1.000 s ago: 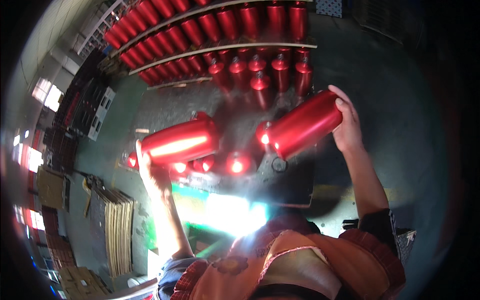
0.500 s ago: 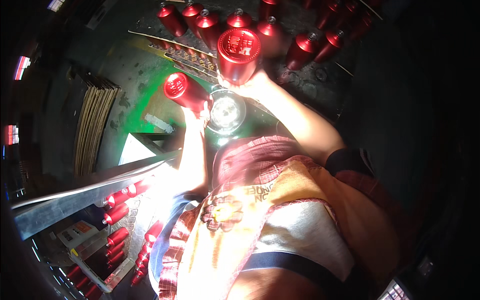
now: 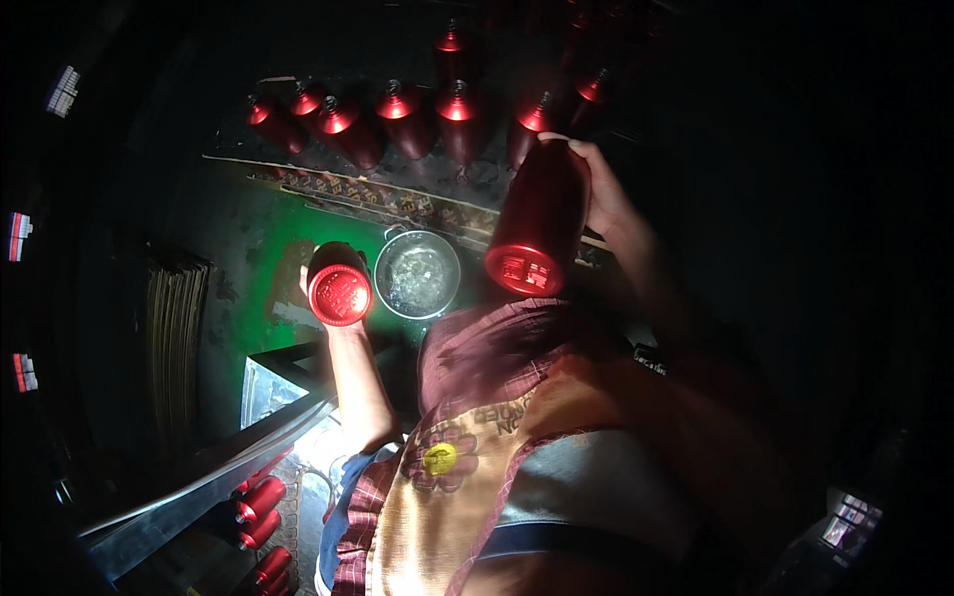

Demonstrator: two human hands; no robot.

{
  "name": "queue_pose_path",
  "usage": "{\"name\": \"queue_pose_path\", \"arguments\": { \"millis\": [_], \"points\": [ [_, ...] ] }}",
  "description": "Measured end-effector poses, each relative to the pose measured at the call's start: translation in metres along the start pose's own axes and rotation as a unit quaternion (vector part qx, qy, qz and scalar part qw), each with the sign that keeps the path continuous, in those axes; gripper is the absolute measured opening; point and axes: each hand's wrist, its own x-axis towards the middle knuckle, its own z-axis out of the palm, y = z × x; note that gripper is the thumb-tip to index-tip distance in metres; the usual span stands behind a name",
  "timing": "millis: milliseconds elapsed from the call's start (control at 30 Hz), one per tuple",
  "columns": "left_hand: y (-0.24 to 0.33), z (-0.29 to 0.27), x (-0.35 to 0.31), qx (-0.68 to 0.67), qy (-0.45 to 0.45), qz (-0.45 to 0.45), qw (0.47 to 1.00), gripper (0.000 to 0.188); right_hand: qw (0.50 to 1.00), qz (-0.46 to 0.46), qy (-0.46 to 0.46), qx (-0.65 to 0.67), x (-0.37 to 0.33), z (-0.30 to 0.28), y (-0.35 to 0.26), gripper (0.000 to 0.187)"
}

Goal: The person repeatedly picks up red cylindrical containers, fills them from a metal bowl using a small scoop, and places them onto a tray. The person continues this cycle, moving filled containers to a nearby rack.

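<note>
By the left hand [image 3: 336,328], curled partly shut, a red cylindrical metal bottle [image 3: 340,295] is held with its base toward the camera, just left of a round silvery metal pot [image 3: 447,260]. By the right hand [image 3: 600,191], wrapped round its far end, a second red cylindrical metal bottle [image 3: 542,214] is gripped; beyond, narrow-necked red bottles [image 3: 403,121] are stood on a dark table [image 3: 417,179].

The left hand [image 3: 344,331] is curled in a grip, partly hidden; the left forearm [image 3: 360,382], brightly lit, extends below that hand; the right hand [image 3: 601,194], well apart to its right and farther forward, also grips; the right forearm [image 3: 646,263] slants below it, shadowed.
</note>
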Motion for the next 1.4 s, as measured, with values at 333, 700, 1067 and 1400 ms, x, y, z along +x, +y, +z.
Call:
{"name": "queue_pose_path", "arguments": {
  "millis": [333,700,1067,1400],
  "points": [
    [-0.06,0.352,0.147,0.447,-0.211,0.301,0.816,0.046,0.667,-0.322,0.27,-0.615,-0.06,-0.095,-0.194,0.035],
    [-0.284,0.297,0.274,0.814,-0.214,0.261,0.472,0.054,0.651,-0.325,0.229,-0.646,0.11,-0.191,-0.157,0.036],
    [-0.33,0.376,0.283,0.814,-0.346,0.22,0.412,0.052,0.572,-0.333,0.307,-0.684,0.165,-0.267,-0.274,0.046],
    [-0.387,0.358,0.343,0.837,-0.374,0.148,0.37,0.056,0.592,-0.326,0.305,-0.671,0.206,-0.327,-0.251,0.043]
  ]
}}
